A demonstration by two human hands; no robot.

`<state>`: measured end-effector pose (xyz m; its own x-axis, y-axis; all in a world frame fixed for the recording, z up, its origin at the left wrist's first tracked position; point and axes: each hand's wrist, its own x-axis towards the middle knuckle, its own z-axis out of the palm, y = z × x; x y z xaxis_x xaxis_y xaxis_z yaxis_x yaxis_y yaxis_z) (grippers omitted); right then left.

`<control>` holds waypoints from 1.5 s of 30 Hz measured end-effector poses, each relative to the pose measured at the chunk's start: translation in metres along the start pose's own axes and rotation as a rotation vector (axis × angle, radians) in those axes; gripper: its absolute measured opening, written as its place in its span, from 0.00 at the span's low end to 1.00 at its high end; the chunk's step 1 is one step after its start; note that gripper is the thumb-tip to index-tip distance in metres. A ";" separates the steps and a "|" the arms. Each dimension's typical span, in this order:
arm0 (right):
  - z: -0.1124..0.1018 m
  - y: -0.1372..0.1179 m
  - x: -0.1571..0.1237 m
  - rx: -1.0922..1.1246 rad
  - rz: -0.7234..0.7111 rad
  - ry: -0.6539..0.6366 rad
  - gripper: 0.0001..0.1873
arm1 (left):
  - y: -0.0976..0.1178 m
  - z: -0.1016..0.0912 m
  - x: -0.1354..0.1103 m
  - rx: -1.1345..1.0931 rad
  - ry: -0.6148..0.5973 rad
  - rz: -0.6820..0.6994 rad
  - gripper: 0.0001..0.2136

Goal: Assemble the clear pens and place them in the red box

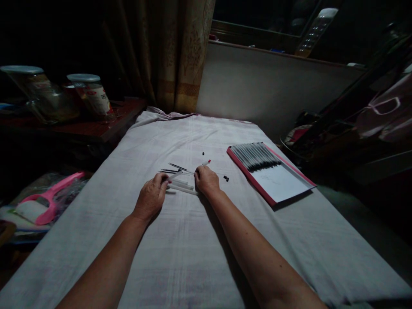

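My left hand (150, 196) is closed, its thumb and fingers pinching a pale translucent pen barrel (175, 175) that has a dark end. To its right, my right hand (207, 180) is closed too, with its fingertips at the ends of thin black pen refills (177, 166); it seems to pinch one, though its fingers partly hide this. A short white piece with a red tip (207, 162) shows just beyond the right knuckles. More pale barrels (183, 188) lie on the cloth between the hands. Small black caps (226, 178) rest to the right, and another black piece (203, 153) lies farther back.
A shallow red-edged box (289, 198) at the right holds a row of clear pens with black ends (255, 156). White checked cloth (174, 253) covers the table. Lidded jars (93, 96) stand on a dark side table, above pink-handled scissors (48, 199) at left.
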<state>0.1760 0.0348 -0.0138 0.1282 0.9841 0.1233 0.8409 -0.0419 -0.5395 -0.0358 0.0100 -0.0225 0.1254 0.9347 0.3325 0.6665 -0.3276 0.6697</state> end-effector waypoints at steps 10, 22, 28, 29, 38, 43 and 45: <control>-0.012 0.035 -0.057 0.615 0.142 0.250 0.14 | -0.004 -0.002 -0.004 0.121 0.032 0.188 0.13; -0.028 0.037 -0.065 1.052 0.296 0.344 0.18 | -0.011 0.002 -0.005 0.088 0.038 0.179 0.12; -0.027 0.033 -0.064 1.004 0.250 0.321 0.16 | -0.006 0.000 -0.005 0.107 0.019 0.143 0.12; -0.026 0.033 -0.063 0.996 0.246 0.315 0.16 | -0.005 0.000 -0.005 0.106 0.018 0.137 0.12; -0.030 0.032 -0.063 1.020 0.297 0.329 0.16 | -0.004 0.001 -0.005 0.063 0.015 0.129 0.11; -0.031 0.031 -0.065 1.011 0.296 0.333 0.15 | -0.003 -0.001 -0.005 0.075 0.013 0.133 0.11; -0.033 0.032 -0.065 0.998 0.298 0.343 0.15 | -0.003 -0.001 -0.004 0.072 0.021 0.121 0.11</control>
<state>0.2113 -0.0360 -0.0118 0.5254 0.8507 0.0177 -0.0328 0.0411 -0.9986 -0.0392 0.0068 -0.0250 0.1932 0.8855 0.4225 0.6983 -0.4266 0.5748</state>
